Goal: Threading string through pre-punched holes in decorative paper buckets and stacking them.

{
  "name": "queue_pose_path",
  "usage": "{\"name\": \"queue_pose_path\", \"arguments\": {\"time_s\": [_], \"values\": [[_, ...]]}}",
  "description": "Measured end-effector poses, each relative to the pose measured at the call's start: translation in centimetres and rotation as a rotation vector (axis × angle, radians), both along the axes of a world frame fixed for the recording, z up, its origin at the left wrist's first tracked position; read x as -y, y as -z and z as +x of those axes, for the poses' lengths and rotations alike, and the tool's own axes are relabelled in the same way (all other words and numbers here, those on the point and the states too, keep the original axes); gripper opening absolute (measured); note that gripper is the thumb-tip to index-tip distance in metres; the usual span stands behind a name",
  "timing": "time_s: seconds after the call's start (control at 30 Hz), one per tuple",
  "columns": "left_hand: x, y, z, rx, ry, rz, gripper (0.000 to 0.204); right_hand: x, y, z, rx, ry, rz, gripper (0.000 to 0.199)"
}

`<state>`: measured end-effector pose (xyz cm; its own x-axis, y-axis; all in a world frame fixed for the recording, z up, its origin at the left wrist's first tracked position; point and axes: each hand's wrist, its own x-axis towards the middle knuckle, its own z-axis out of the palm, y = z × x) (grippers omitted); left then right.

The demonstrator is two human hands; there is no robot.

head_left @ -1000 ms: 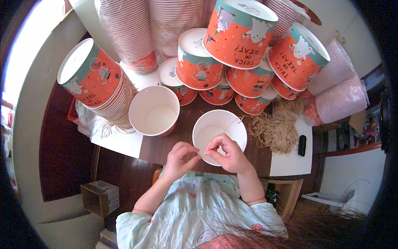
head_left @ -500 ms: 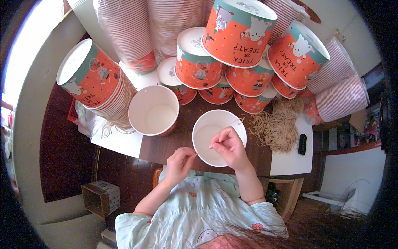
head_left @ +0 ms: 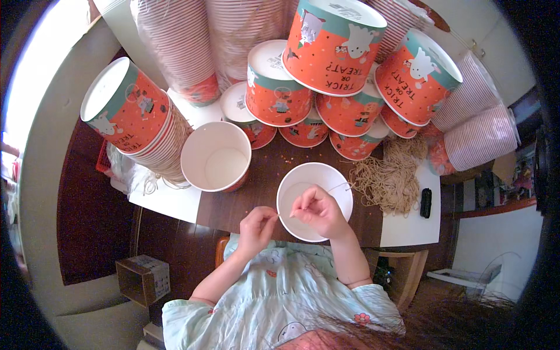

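An open white-lined paper bucket stands before me at the table's front edge. A thin beige cord passes over its right rim and into it. My right hand is over the opening, thumb and forefinger pinched on what looks like the cord's pale end. My left hand is closed just outside the left rim, its fingertips on a tiny tan bit there that appears to be cord too; the fingers hide most of it.
A second open bucket is to the left, by a leaning stack of orange buckets. Upturned orange buckets are piled at the back. On the right lie a heap of beige cord and a small black object.
The bucket before me has shifted slightly right and nearer to me. My right hand has moved a little down and left, still pinched; the left hand has hardly moved.
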<state>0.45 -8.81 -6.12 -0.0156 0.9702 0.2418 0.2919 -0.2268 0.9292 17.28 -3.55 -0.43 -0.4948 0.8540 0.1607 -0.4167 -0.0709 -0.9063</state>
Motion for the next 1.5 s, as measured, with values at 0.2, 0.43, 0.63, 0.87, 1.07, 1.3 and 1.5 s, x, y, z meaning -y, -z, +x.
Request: {"name": "queue_pose_path", "arguments": {"time_s": [0.2,0.43,0.63,0.87,1.07,1.3,1.5], "values": [[0.1,1.8,-0.2,0.234,0.036,-0.119,0.005,0.7,-1.9,0.2,0.414,-0.061,0.199,0.015],[-0.4,0.3,-0.6,0.467,0.099,-0.430,0.008,1.9,-2.9,0.6,0.550,-0.027,0.304,0.011],[-3.0,-2.1,-0.9,0.245,0.297,-0.673,0.017,3.3,-4.0,-0.5,0.704,0.005,0.671,0.010],[-2.1,-5.9,-1.1,0.054,0.354,-0.353,0.015,6.6,-6.9,-0.3,0.889,0.008,1.042,0.012],[-0.3,-11.9,-6.9,0.028,-0.091,0.096,0.008,6.2,-10.1,-2.3,0.795,-0.036,1.411,0.018],[-5.3,-19.0,-18.1,-0.599,-0.768,1.021,0.020,-0.9,-11.2,-12.6,0.708,0.348,1.643,0.022],[-8.5,-19.4,-27.5,-0.792,-1.036,0.970,0.012,-5.9,-11.4,-22.5,0.602,0.484,1.708,0.016]]}}
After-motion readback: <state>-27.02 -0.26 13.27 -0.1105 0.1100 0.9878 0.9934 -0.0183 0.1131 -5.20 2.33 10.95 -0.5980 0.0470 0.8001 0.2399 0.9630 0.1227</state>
